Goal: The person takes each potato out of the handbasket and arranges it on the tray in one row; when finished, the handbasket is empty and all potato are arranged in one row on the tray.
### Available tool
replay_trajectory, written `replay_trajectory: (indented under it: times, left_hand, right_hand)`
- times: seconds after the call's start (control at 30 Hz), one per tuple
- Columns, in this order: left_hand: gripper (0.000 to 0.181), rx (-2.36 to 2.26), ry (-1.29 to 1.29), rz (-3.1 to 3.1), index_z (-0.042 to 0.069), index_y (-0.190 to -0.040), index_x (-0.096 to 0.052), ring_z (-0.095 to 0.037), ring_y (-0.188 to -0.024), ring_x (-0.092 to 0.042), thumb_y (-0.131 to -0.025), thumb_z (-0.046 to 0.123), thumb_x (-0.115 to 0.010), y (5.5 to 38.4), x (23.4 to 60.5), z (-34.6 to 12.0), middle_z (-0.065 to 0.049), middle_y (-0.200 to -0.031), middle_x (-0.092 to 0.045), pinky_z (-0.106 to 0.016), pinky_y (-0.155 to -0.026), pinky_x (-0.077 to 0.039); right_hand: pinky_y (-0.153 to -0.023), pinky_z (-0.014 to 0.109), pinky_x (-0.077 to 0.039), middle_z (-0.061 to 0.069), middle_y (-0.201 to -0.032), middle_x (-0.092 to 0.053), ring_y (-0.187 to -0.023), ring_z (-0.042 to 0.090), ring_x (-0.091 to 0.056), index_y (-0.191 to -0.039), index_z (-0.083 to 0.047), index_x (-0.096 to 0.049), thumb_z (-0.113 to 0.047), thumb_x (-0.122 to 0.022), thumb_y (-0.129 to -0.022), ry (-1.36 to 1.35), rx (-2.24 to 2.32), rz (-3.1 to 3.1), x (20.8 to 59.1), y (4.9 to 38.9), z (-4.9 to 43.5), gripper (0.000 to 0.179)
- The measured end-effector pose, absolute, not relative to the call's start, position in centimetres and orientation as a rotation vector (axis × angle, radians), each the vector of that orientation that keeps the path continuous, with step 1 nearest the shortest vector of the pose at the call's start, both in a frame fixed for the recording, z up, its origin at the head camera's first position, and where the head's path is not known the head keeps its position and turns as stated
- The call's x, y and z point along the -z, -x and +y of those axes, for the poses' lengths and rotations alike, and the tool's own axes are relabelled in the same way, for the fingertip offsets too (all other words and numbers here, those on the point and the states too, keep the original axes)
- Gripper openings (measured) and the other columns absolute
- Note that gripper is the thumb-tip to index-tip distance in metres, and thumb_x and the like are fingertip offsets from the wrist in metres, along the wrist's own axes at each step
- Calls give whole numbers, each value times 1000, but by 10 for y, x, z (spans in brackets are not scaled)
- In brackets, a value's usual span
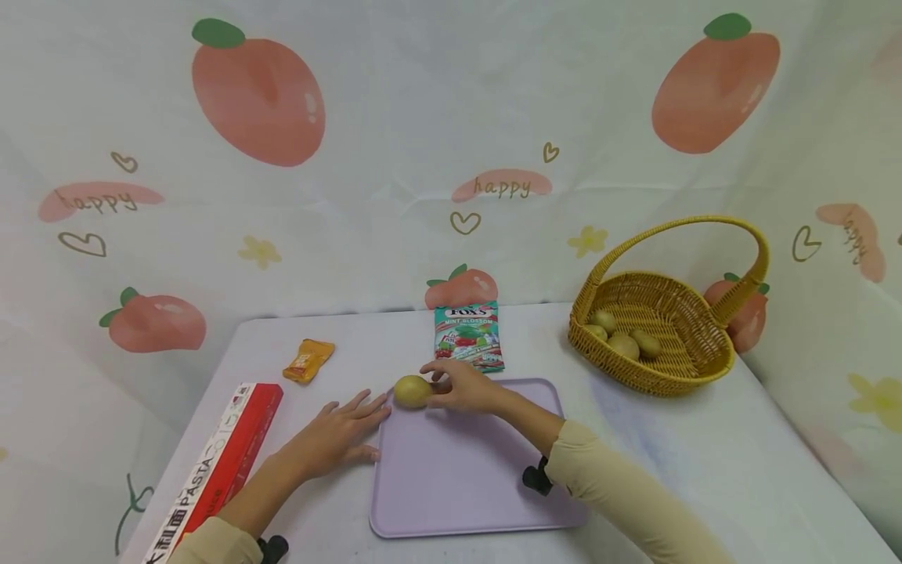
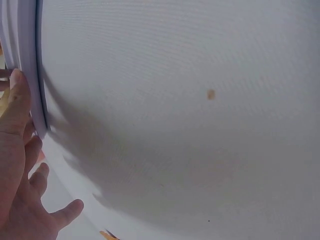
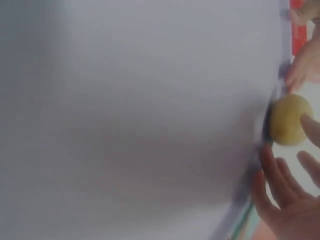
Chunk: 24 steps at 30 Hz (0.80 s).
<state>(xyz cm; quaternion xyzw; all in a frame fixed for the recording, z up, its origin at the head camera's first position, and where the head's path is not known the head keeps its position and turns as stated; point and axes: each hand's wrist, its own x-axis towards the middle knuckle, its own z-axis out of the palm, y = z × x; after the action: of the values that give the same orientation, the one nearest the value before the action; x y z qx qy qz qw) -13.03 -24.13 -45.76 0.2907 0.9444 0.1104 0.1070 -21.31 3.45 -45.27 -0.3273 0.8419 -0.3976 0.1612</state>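
A yellowish potato sits in the far left corner of the lilac tray. My right hand is just right of it, fingers spread and slightly bent. In the right wrist view, the potato shows beside the fingertips, and no finger wraps round it. At the tray's left edge, my left hand lies with fingers extended, its fingertips at the rim. The left wrist view has the thumb of this hand against the tray rim.
A yellow wicker basket with several potatoes stands at the back right. Behind the tray is a green candy bag. An orange packet and a long red-and-white pasta box lie on the left.
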Motion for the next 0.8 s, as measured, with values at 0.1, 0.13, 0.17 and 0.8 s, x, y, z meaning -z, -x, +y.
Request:
replay_trajectory:
  times: [0.1,0.13,0.17,0.8]
  left_hand:
    - [74,-328,-840,2777,15,-151,-45,-39,-147,-26,-90,50,-67,130,458,-241,-7,-158,-37,-73,-105,-29]
    - [74,-328,-837,2777,16,-151,-45,-39,-147,-26,-90,51,-67,130,458,-241,-7,-158,-37,-73,-105,-29]
    - [74,-327,-835,2777,16,-151,-45,-39,-147,-26,-90,51,-67,130,458,-240,-6,-158,-37,-73,-105,-29]
    - [74,-318,-836,2772,17,-151,-44,-38,-147,-26,-90,53,-65,130,458,-241,-6,-159,-37,-72,-106,-29]
  right_hand:
    - [-85,32,-56,17,-120,-64,-97,21,-70,-136,-1,-57,-13,-76,-87,945,1121,2375,445,214,54,55]
    - [-86,34,-56,17,-121,-64,-97,21,-70,-137,-2,-57,-13,-76,-87,954,1115,2369,442,214,61,54]
    - [-87,36,-56,18,-122,-64,-98,21,-69,-137,-1,-57,-13,-76,-87,961,1114,2359,437,214,70,54]
    - [-92,38,-55,28,-141,-50,-121,48,-56,-142,5,-47,-13,-73,-92,889,1070,2325,355,222,266,59]
